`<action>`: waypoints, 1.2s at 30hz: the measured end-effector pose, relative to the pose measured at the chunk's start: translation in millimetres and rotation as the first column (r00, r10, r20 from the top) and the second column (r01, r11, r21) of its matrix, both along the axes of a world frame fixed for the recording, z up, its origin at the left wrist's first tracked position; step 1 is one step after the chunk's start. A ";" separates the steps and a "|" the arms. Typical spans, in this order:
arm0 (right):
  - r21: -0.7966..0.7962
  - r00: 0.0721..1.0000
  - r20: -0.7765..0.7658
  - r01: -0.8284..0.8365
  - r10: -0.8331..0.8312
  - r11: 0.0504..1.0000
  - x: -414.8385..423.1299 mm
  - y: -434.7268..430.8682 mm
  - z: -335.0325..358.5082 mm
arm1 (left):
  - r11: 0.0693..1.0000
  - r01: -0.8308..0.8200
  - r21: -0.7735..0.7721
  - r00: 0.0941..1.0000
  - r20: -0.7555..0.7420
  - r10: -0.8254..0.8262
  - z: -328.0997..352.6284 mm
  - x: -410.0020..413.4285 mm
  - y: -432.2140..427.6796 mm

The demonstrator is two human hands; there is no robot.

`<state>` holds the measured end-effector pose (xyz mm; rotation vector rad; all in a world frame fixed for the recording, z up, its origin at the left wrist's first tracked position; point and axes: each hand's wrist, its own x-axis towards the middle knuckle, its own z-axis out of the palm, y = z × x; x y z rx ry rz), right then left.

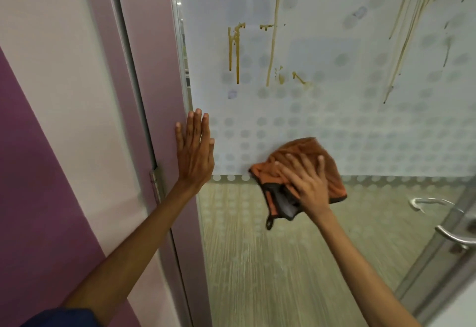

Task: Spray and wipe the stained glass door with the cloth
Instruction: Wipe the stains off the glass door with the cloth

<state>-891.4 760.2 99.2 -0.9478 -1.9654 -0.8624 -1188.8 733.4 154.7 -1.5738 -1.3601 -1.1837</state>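
Head view looks at the glass door [334, 56], which fills the upper right of the frame. The left hand [194, 151] lies flat at the centre left, where the pink door frame [159, 69] meets the glass; its fingers [198, 123] are straight, close together, and grip nothing. The right hand [306, 180] is at the centre of the frame and presses the orange cloth [309, 146] against the glass, at the lower border of the frosted part. Its fingers [296, 161] are spread over the cloth, not curled around it. A dark corner of the cloth hangs below the hand. Brown stains [237, 51] run down the glass in the upper centre and upper right, well above the cloth. A metal handle [450, 236] is at the right edge, and a hinge [154, 180] is on the frame, lower left of the left hand.
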 end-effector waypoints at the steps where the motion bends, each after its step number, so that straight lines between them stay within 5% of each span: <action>1: -0.002 0.997 -0.065 0.031 -0.031 1.000 15.0 6.0 9.5 | 1.000 -0.002 0.005 1.000 -0.003 0.002 -1.5 -0.4 0.9; 4: 0.015 0.927 -0.365 0.100 -0.087 0.995 24.3 17.9 60.9 | 1.000 -0.022 0.019 0.999 0.035 0.022 -3.6 6.1 5.1; 7: 0.050 0.871 -0.480 0.141 -0.100 0.989 -4.9 17.5 87.2 | 0.999 -0.019 0.040 0.996 0.083 0.015 -5.2 13.0 7.2; 16: -0.099 0.996 -0.066 0.059 -0.066 0.993 37.5 -1.3 1.0 | 1.000 0.021 -0.012 0.999 0.030 -0.020 -13.4 30.8 4.3; 23: -0.041 0.822 -0.557 0.119 -0.121 0.992 40.4 16.2 80.7 | 0.996 0.086 -0.029 0.994 -0.067 -0.088 -19.2 62.7 2.2; 27: -0.046 0.919 -0.391 0.038 -0.053 0.998 24.4 12.3 61.6 | 0.997 0.059 -0.048 0.998 0.006 -0.059 -20.2 107.0 10.8; 30: -0.213 0.953 -0.294 0.012 -0.076 0.977 51.4 -3.9 -1.2 | 0.994 0.084 -0.067 0.996 0.016 -0.083 -25.4 114.0 13.6; 34: -0.281 0.894 -0.406 0.072 -0.187 0.957 109.9 2.5 -10.2 | 0.990 0.111 -0.088 0.993 -0.039 -0.115 -33.6 112.9 9.2; 36: -0.288 0.789 -0.550 0.128 -0.274 0.949 119.6 16.0 28.5 | 0.991 0.104 -0.085 0.994 -0.014 -0.106 -34.8 117.3 9.1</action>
